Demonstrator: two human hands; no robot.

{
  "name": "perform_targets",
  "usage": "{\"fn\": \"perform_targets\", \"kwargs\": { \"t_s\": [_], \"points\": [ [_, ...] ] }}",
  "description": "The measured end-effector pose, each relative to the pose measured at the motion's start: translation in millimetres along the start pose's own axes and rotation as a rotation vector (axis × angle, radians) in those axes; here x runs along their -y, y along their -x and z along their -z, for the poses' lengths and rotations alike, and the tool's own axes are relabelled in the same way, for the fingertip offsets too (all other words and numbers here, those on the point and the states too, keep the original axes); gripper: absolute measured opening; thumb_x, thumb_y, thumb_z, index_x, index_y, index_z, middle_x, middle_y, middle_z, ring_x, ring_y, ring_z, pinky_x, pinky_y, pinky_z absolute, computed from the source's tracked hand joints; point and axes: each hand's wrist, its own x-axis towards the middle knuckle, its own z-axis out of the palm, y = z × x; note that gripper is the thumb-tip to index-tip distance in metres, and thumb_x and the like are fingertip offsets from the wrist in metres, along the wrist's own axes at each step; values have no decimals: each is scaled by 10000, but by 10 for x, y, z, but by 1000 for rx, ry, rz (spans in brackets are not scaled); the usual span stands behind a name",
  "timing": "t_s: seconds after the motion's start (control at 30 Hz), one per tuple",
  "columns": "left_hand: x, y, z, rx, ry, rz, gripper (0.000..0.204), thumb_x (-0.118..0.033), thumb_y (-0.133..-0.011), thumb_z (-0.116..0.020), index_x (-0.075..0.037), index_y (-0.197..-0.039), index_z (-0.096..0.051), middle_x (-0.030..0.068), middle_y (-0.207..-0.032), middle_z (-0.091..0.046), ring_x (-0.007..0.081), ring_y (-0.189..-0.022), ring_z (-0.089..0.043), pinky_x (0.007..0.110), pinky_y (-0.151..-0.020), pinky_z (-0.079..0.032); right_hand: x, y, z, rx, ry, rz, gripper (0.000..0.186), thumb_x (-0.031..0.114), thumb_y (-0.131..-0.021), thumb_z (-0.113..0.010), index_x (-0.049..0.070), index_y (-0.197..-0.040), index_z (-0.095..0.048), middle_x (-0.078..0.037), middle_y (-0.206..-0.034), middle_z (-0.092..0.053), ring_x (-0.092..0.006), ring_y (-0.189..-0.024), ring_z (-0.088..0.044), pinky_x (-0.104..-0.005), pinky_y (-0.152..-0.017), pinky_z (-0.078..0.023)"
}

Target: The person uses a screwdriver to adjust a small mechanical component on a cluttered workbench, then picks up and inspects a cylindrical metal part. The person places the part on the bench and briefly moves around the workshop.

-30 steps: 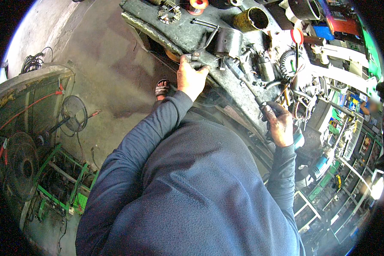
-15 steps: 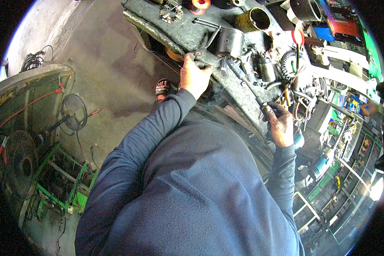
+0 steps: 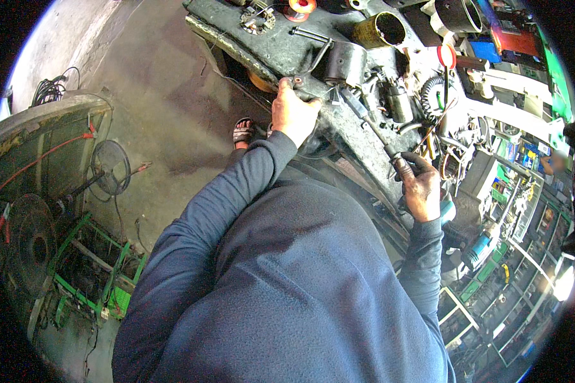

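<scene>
At the near edge of the bench, my left hand [image 3: 294, 113] is closed on a small dark part [image 3: 298, 82] with a copper-coloured eyelet. Its fingers and my palm cover most of that part. My right hand [image 3: 418, 185], its fingers blackened, grips the dark handle of a soldering iron [image 3: 378, 137]. The iron's shaft slants up and left over the bench, and its thick grey head [image 3: 352, 102] lies just right of the part in my left hand. Whether head and part touch, I cannot tell.
The grimy workbench [image 3: 236, 32] carries a black cylinder [image 3: 345, 62], a yellowish metal ring [image 3: 380, 30], a red spool [image 3: 299, 9], a small motor [image 3: 399, 104] and a coiled black cord [image 3: 433, 94]. A steering wheel [image 3: 110, 167] and green frame [image 3: 89, 274] stand at left.
My left hand has shifted very slightly to the right, its fingers a little differently placed on the part. The faint smoke near it has thinned. The soldering iron has barely moved.
</scene>
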Motion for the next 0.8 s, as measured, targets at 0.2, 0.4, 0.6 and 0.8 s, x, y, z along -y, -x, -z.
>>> {"fn": "perform_targets", "kwargs": {
  "t_s": [0.2,0.4,0.6,0.8],
  "points": [
    [-26,-8,-24,-18,-47,-17,629,-160,-701,-908,26,-1197,-569,249,-1096,-708,368,-1059,-696,420,-951,-531,22,-2,24,9,33,-20,363,251,-971,-739,-62,-1152,-716,-135,-888,-759,-164,-740,-690,-312,-680,-541],
    [-40,-34,-28,-14,-21,17,621,-160,-689,-911,39,-1169,-571,253,-1099,-708,368,-1066,-694,413,-956,-531,10,-20,31,12,71,-5,353,240,-970,-738,-59,-1159,-715,-134,-883,-762,-162,-740,-690,-311,-687,-541],
    [-16,-41,-63,-10,-12,11,644,-169,-681,-915,51,-1176,-566,256,-1099,-704,370,-1072,-691,415,-961,-529,7,-12,11,9,48,14,324,232,-978,-732,-44,-1148,-707,-24,-831,-680,-90,-733,-559,-257,-661,-458],
    [-93,-24,-42,-5,-50,26,672,-176,-677,-922,73,-1178,-550,282,-1134,-688,395,-1104,-676,422,-964,-527,-22,-14,17,-5,84,44,318,225,-975,-734,-49,-1134,-713,-40,-856,-703,-98,-756,-586,-260,-684,-479]
  ]
}}
